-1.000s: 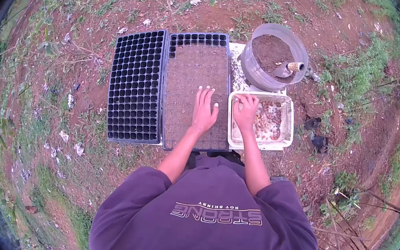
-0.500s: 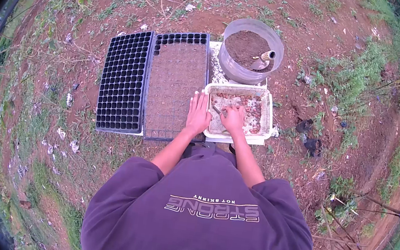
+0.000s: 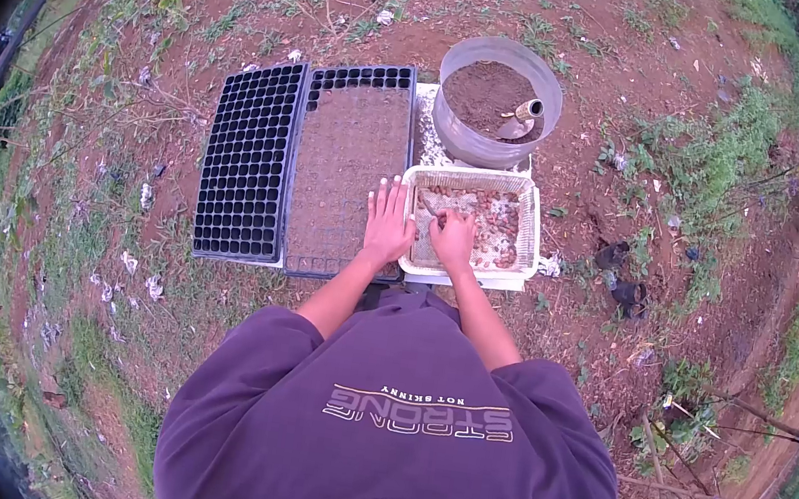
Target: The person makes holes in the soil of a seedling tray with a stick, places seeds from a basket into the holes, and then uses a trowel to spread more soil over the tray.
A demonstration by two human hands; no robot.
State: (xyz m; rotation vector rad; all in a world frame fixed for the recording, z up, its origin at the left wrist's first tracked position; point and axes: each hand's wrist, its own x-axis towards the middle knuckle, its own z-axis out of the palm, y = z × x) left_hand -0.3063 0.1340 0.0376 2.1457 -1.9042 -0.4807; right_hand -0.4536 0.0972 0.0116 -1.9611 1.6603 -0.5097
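Observation:
My left hand [image 3: 389, 224] lies flat with fingers stretched out, over the right edge of a seedling tray [image 3: 350, 162] whose cells are mostly filled with brown soil. Inside a white rectangular basin [image 3: 535, 229], my right hand [image 3: 453, 239] is closed round a thin dark stick [image 3: 430, 209], only part of which shows. Whitish, grainy material with reddish-brown bits [image 3: 495, 230] covers the bottom of the basin. The basin's left rim runs between the two hands.
A second black seedling tray [image 3: 250, 159] with bare cells stands at the left. Behind the basin is a round translucent tub [image 3: 446, 124] of soil with a handled trowel [image 3: 526, 115] in it. A white board [image 3: 427, 102] lies underneath. Grass and litter surround everything.
My right hand has shifted slightly left and toward me in the basin, with the stick still in it. My left hand has moved slightly left, its fingers spread a bit wider.

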